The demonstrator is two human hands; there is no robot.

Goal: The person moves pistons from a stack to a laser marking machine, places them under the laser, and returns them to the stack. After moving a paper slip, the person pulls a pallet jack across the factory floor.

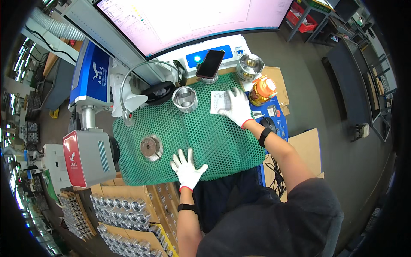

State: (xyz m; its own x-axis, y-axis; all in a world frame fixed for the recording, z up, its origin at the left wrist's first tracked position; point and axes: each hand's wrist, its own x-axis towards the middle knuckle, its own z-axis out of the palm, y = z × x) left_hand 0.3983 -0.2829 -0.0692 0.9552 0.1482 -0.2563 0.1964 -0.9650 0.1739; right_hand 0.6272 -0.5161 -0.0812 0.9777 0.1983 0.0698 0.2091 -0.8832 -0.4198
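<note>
My left hand (188, 170), in a white glove, lies flat with fingers spread on the green perforated mat (214, 145). Up and left of it sits a round brownish metal fixture (150, 147). My right hand (238, 107), gloved the same way, rests with its fingers apart over the right edge of a small printed paper sheet (218, 102). Part of the sheet is hidden under it. Left of the paper stands a shiny metal piston (185, 99) on the mat. Neither hand holds anything.
A laser marking head (89, 158) stands at the left. Behind the mat are a phone (210, 64), a metal cup-shaped part (249, 67) and a large monitor (201, 21). An orange-lidded jar (263, 90) and a mouse (268, 124) flank my right arm. Stacked metal parts (122, 207) sit lower left.
</note>
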